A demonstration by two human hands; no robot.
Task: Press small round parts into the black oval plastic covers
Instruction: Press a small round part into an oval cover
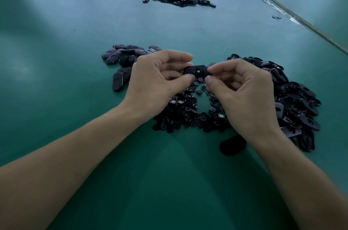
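Head view: 1 black oval cover (pixel 196 71) is held up between both hands, just above the heap of small round parts (pixel 188 111) on the green table (pixel 75 41). Left hand (pixel 160 75) pinches its left end, right hand (pixel 243 94) its right end, thumb and forefinger each. Can't tell if a part sits in the centre hole. Advice: keep the cover level, support behind the hole, push square till flush. Loose covers (pixel 293 101) lie right.

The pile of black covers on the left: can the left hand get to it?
Probably yes. The pile lies right beside the left hand, with nothing between them. But that hand and the right hand are both pinching one cover, so it would need to let go first.
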